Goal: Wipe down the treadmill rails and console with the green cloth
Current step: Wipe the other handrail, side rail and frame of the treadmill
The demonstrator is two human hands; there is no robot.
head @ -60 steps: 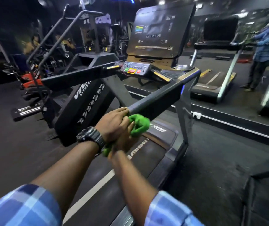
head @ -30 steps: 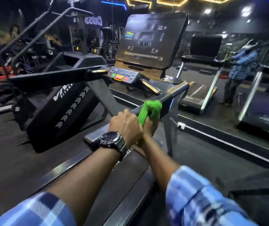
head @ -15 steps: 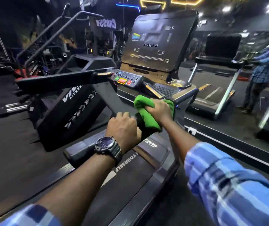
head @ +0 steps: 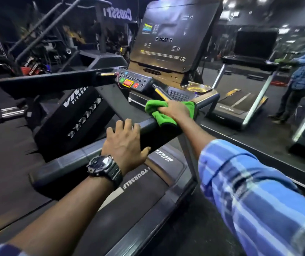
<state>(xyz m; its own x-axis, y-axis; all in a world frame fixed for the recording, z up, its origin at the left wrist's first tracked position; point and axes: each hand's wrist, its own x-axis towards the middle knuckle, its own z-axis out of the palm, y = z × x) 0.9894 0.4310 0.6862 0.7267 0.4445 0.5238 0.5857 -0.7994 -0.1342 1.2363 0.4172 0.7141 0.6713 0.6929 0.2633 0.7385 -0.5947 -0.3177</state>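
The green cloth [head: 163,118] lies bunched over the treadmill's right rail [head: 151,132], close to where the rail meets the console. My right hand [head: 174,111] grips the cloth and presses it onto the rail. My left hand [head: 125,145], with a dark watch on its wrist, rests on the same rail nearer to me, fingers spread and straight. The left rail [head: 52,80] runs dark across the left side. The console [head: 173,37] has a large dark screen, and below it sits a button panel [head: 132,82] with green and red keys.
The treadmill belt [head: 140,183] with white lettering lies below my arms. A stair machine [head: 74,115] stands to the left. A mirror wall on the right reflects a treadmill and a person in a blue shirt [head: 303,76]. Dark gym floor surrounds the machine.
My right hand has slid the cloth up the right rail from its near end toward the console. My left hand has gone from gripping the rail to resting on it with fingers spread.
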